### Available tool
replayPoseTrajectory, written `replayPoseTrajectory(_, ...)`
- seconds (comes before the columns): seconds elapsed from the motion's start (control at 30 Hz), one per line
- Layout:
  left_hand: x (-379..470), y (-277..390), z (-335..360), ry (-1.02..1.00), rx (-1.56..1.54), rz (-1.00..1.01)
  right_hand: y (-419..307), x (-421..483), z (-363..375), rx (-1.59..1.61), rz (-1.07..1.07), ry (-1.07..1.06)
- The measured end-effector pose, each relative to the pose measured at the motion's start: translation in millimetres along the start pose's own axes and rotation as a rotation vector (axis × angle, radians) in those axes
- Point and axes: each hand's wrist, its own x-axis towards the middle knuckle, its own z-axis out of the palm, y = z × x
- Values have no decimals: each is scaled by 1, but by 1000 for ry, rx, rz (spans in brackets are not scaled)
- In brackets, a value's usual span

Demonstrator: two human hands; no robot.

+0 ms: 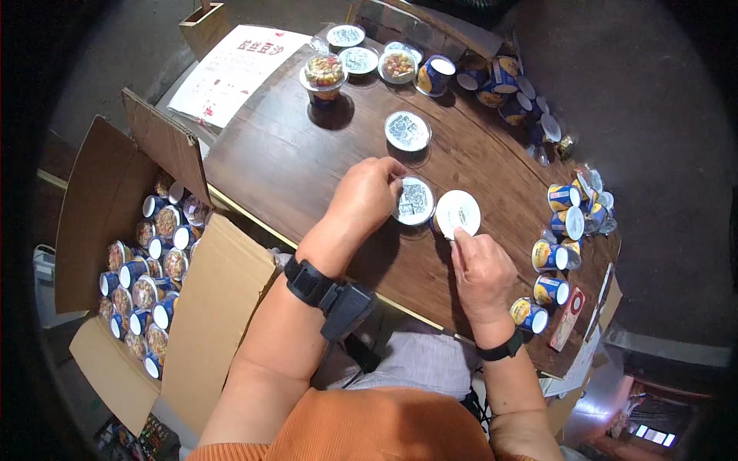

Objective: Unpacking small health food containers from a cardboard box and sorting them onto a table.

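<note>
On the brown wooden table, my left hand [369, 190] touches the left rim of a cup with a printed white lid [414, 200]. My right hand [484, 271] pinches the near edge of a white round lid [458, 214], just right of that cup; a bit of blue shows under the lid, and whether it sits on a cup I cannot tell. Another cup with a printed lid [407, 131] stands beyond my left hand. Farther back are a cup topped with a clear dome of colourful pieces [324, 72], a second such dome [398, 66] and a blue paper cup [436, 75].
An open cardboard box [219, 311] full of blue cups and filled domes stands at the left. Several blue-and-yellow cups [550, 290] lie along the table's right edge, beside a narrow red box [567, 318]. More cups [504, 75] are heaped at the back right. A printed sheet [236, 75] lies at the back left.
</note>
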Motion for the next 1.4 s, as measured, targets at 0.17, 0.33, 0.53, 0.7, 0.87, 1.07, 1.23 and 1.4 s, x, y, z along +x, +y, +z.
replayPoseTrajectory(0.17, -2, 10, 1, 148, -3, -16, 14, 0, -12, 565, 454, -22)
replayPoseTrajectory(0.33, -3, 22, -1, 90, -188, 149, 28, 17, -26, 1508, 907, -121)
replayPoseTrajectory(0.53, -4, 20, 8, 79, -85, 181, 8, 33, 8, 1105, 656, -41)
replayPoseTrajectory(0.7, -10, 8, -3, 42, 145, 27, 12, 34, 20, 450, 295, 17)
replayPoseTrajectory(0.87, -10, 9, -6, -92, 157, -25, 17, 32, 27, 523, 368, 55)
replayPoseTrajectory(1.07, -5, 2, -10, -10, -60, -60, 23, 27, 17, 443, 347, 7)
replayPoseTrajectory(1.23, -1, 11, -16, 78, -149, -33, 31, 23, 25, 435, 415, -27)
replayPoseTrajectory(1.4, 1, 8, -11, 223, -230, 196, 37, 24, 25, 382, 408, 124)
